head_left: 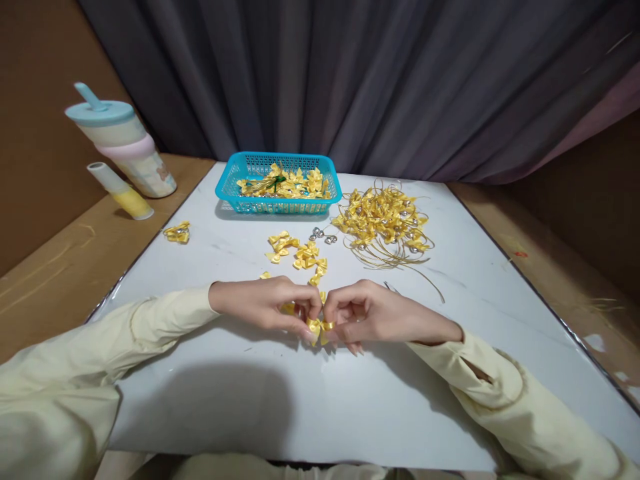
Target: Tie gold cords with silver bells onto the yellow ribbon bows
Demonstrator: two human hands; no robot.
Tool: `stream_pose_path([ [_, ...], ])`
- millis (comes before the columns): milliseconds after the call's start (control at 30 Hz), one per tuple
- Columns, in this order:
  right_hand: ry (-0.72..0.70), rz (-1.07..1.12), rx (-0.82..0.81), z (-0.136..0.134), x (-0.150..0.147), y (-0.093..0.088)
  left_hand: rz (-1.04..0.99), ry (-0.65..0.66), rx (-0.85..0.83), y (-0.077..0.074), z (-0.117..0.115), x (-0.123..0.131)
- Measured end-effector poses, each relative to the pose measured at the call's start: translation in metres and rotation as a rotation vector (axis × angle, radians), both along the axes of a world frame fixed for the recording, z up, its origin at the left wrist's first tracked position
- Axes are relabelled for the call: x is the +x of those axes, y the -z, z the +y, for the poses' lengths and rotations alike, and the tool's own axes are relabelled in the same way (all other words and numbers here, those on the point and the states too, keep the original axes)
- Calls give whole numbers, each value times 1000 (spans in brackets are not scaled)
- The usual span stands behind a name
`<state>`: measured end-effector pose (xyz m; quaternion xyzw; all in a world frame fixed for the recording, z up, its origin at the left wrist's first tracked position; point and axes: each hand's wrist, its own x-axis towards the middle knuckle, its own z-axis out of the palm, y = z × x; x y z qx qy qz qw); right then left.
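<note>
Between my two hands is a small yellow ribbon bow (315,328), held above the white tabletop. My left hand (277,303) pinches its left loop between thumb and forefinger. The right loop is pinched by my right hand (367,313), its other fingers curled beneath. Just beyond my fingers lie several loose yellow bows (306,255), some partly hidden by the hands. Small silver bells (324,235) rest a little farther back. To their right is a heap of yellow bows with bells and gold cords (385,220).
A blue plastic basket (277,205) with more bows stands at the back. One bow with a bell (177,232) lies at the left. A tumbler with a straw (127,147) and a spool of yellow thread (125,197) stand beyond the table's left edge. A dark curtain (300,80) hangs behind.
</note>
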<state>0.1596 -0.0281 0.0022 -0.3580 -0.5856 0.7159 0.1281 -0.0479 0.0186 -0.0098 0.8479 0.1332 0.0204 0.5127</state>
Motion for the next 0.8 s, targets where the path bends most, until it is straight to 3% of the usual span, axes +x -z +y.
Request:
stream_pose_path([
  [333, 35, 23, 39, 2, 2, -3, -63, -3, -121, 1, -1, 0],
  [533, -2, 4, 20, 3, 7, -3, -60, -31, 12, -4, -2, -1],
  [800, 5, 113, -25, 4, 8, 4, -25, 50, -53, -11, 2, -3],
])
